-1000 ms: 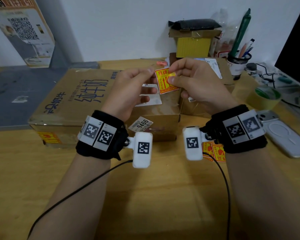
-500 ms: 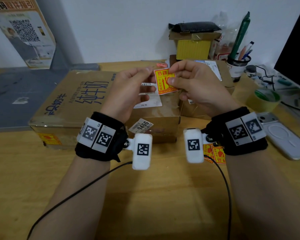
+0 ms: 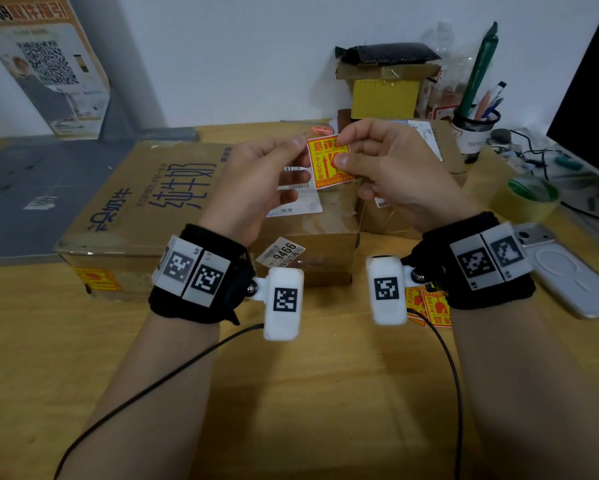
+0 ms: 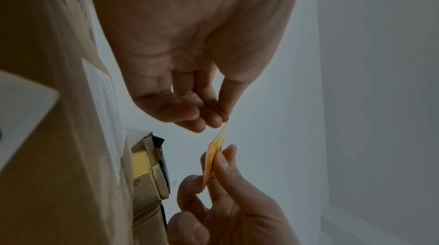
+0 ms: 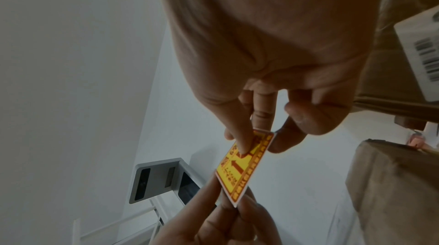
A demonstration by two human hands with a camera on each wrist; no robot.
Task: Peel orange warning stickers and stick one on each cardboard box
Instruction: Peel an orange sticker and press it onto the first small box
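The wooden tabletop (image 3: 291, 393) is carrying everything, with a large cardboard box (image 3: 142, 206) printed with blue characters lying at the left; an orange sticker is showing on its near face (image 3: 97, 278). Just right of it a smaller cardboard box (image 3: 325, 230) is sitting with a white shipping label (image 3: 298, 206) on top and a tag reading 9466 on its near side. A third cardboard box (image 3: 440, 157) is standing farther right, partly hidden behind the hands.

Above the smaller box, both hands are holding one orange warning sticker (image 3: 329, 161) in the air, upright and facing the person. The left hand (image 3: 253, 181) is pinching the sticker's upper left corner between thumb and forefinger, so its grip is closed on the sticker. The right hand (image 3: 395, 171) is pinching the right edge, thumb on the printed face, its grip likewise closed on the sticker. In the right wrist view the sticker (image 5: 244, 166) is showing its yellow face with red arrows, both grips at opposite ends.

A small pile of spare orange stickers (image 3: 429, 306) is lying on the tabletop near the right wrist. A phone (image 3: 564, 271) is lying at the right, and a roll of tape (image 3: 530, 199) beyond it.
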